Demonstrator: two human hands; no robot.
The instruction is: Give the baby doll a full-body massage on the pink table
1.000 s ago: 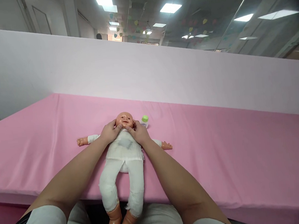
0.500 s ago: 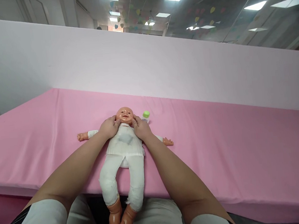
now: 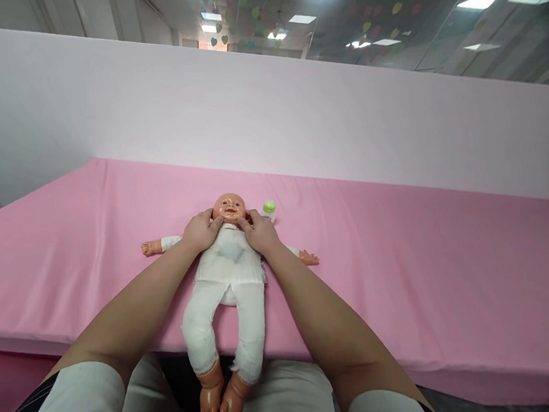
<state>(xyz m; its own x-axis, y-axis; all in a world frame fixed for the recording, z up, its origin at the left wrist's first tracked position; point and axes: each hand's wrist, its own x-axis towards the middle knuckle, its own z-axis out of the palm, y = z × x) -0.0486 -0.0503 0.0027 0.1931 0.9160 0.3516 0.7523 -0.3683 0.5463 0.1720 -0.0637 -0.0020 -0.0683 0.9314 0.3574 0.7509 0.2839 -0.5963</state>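
Observation:
A baby doll (image 3: 229,261) with a white cloth body lies on its back, its feet hanging past the near edge of the pink padded surface. My left hand (image 3: 203,230) cups one side of the doll's head, the thumb resting by the jaw. On the other side, my right hand (image 3: 261,233) holds the head too, with its thumb against the lower cheek near the chin. Fingertips of both hands are partly hidden beside and behind the head. Just beyond my right hand is a small bottle with a green cap (image 3: 269,207), its lower part partly covered by that hand.
Pink padding (image 3: 404,265) stretches to both sides, lightly wrinkled. A white partition (image 3: 267,117) rises along the back, with glass and ceiling lights above it. The doll's arms are spread out sideways. My legs are under the near edge.
Both thumbs have slid slightly inward along the doll's jaw toward the chin. The view has shifted a little; the doll's body and the bottle stay in place.

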